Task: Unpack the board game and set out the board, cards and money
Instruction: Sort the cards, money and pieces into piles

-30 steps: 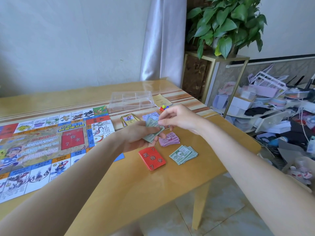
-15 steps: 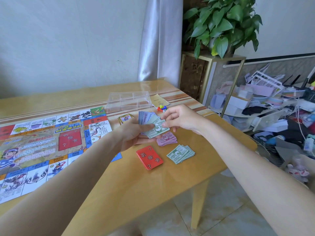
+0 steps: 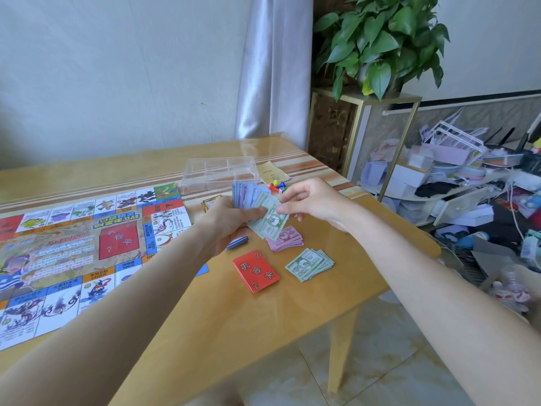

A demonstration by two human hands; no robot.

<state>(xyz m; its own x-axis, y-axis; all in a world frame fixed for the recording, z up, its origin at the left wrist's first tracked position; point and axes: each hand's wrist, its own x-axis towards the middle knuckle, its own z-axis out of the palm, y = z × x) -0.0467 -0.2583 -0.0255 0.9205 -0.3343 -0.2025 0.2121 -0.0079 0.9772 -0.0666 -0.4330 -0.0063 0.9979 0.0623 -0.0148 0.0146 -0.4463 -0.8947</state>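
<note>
- Two bare hands meet above the surface [image 3: 205,312], just right of the game board [image 3: 87,247], which lies unfolded and flat on the left part of it.
- Right of the board's edge, the left hand [image 3: 231,222] has its grip closed round a fanned bundle of play money [image 3: 248,196], blue-purple notes behind and green ones in front, thumb pressed across the front.
- A blue stack [image 3: 237,242] shows just under that hand, right of the board's near corner; whether it is cards or notes I cannot tell.
- Beyond the board's far right corner stands a clear plastic tray [image 3: 219,171] with compartments, a yellow leaflet [image 3: 273,171] just right of it, and coloured pawns with a die [image 3: 278,186] in front of the leaflet.
- Further right of the board, the right hand [image 3: 310,200] pinches the top green note [image 3: 270,219] of the bundle between thumb and fingertips.
- Below the hands, right of the board, lie a red card deck [image 3: 255,271], a pink money pile [image 3: 287,238] and a green money pile [image 3: 310,263], each apart from the others.
</note>
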